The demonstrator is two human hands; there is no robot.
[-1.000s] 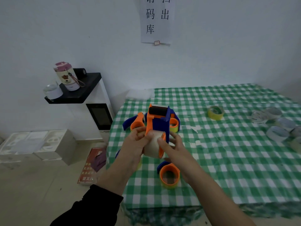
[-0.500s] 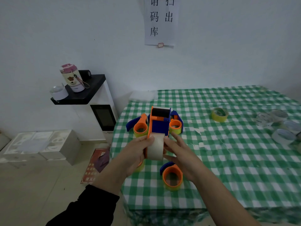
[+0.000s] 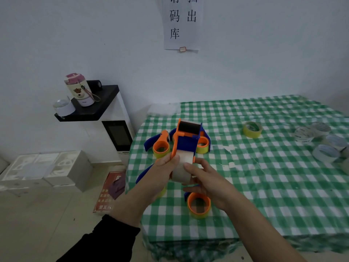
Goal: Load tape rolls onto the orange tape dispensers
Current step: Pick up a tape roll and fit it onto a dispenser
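— Head camera first: what lay nearest us?

— Our two forearms, reaching over the near edge of the green checked tablecloth (image 3: 264,186). Just past our right wrist, an orange tape dispenser (image 3: 198,205) with a yellowish roll on it rested on the cloth.

— And our hands?

— Both were raised above the table, grasping one orange-and-blue tape dispenser (image 3: 186,142). Our left hand (image 3: 162,173) curled around its left side, thumb pressed near the orange frame. Our right hand (image 3: 205,178) cupped it from the right and below, index finger lying across the pale tape roll (image 3: 182,167). That roll sat at the dispenser's near end, between our fingers; we could not tell whether it was fully seated on the hub.

— Anything under the left hand?

— A blue handle and a bit of yellow showed there, mostly hidden.

— Beyond the hands?

— Two more loaded dispensers (image 3: 161,145) lay on the cloth, one on each side of the held one. Farther right, a loose yellow roll (image 3: 252,129) stood alone, and clear rolls (image 3: 321,144) clustered at the table's right edge.

— And off the table?

— On the left, a black-topped white cabinet (image 3: 105,104) carried a pink-lidded bottle (image 3: 80,89). A paper sign (image 3: 182,23) hung on the wall.
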